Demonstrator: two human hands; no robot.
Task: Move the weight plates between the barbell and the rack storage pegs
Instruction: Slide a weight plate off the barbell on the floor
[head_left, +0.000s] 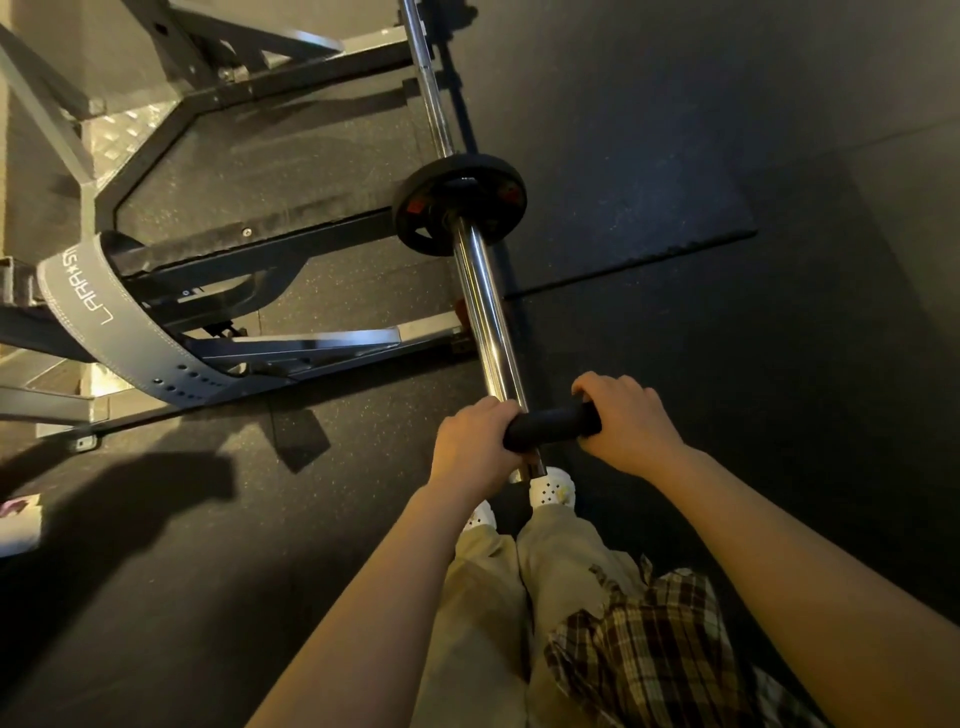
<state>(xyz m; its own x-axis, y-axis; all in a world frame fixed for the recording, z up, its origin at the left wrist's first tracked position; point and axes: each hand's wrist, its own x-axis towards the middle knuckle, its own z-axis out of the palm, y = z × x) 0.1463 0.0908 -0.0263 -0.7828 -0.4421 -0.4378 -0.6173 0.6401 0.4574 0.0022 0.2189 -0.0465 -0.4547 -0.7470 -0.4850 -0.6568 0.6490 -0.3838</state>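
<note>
While we look down at our feet, we see both our hands on a small black plate (551, 425) that we hold edge-up at the near end of the barbell sleeve (488, 322). Our left hand (475, 447) curls round the left side of the plate, with the fingers pressed together over its rim. Our right hand (623, 421) curls round the right side, fingers close together on top and the thumb tucked below. The plate sits right at the tip of the shiny sleeve, and we cannot tell if the sleeve goes through its hole yet.

Farther along the same sleeve, another black plate (460, 205) with red marks is pushed up against the collar. The thin part of the bar (423, 67) runs on to the far side of the room.

To the left stands the grey and black rack (234, 249), with a grey lifting belt (98, 306) hanging round one of its arms. Under it all lies the dark rubber floor (727, 338). Near us we see our tan trousers (498, 597), white shoes with little holes (553, 486) and a checked shirt (654, 649).
</note>
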